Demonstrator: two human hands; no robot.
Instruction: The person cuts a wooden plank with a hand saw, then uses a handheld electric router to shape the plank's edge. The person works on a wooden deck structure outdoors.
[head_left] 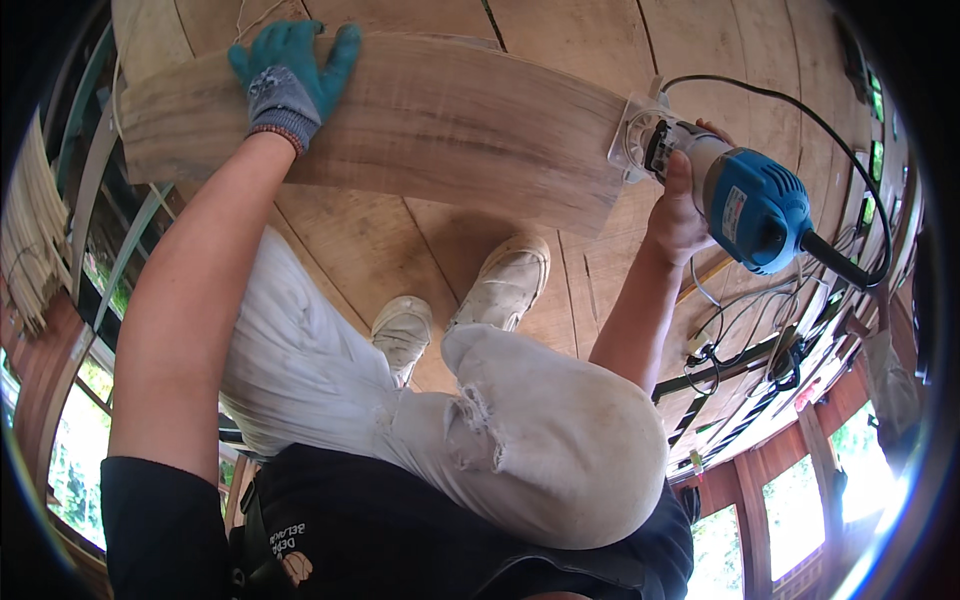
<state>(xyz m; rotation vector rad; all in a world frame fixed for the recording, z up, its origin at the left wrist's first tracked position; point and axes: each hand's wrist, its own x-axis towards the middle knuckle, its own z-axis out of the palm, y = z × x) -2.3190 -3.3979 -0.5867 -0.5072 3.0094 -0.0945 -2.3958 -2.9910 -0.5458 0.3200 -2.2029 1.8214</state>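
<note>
My left hand [292, 88], in a teal and grey glove, lies with fingers spread on a long wooden board [460, 120], pressing near its far edge. My bare right hand [680, 205] is wrapped round a blue and silver handheld router [755, 210]. The router is held on its side, its clear base plate [630, 135] at the board's right end. Whether the bit touches the wood I cannot tell. A black cord runs from the tool's back and loops upward.
Below the board are wooden planks [520, 310] and my white shoes [500, 280]. Loose cables [725, 330] lie at the right. Thin wooden strips [35, 230] stand at the left, and bright openings [790, 510] show through the structure at both sides.
</note>
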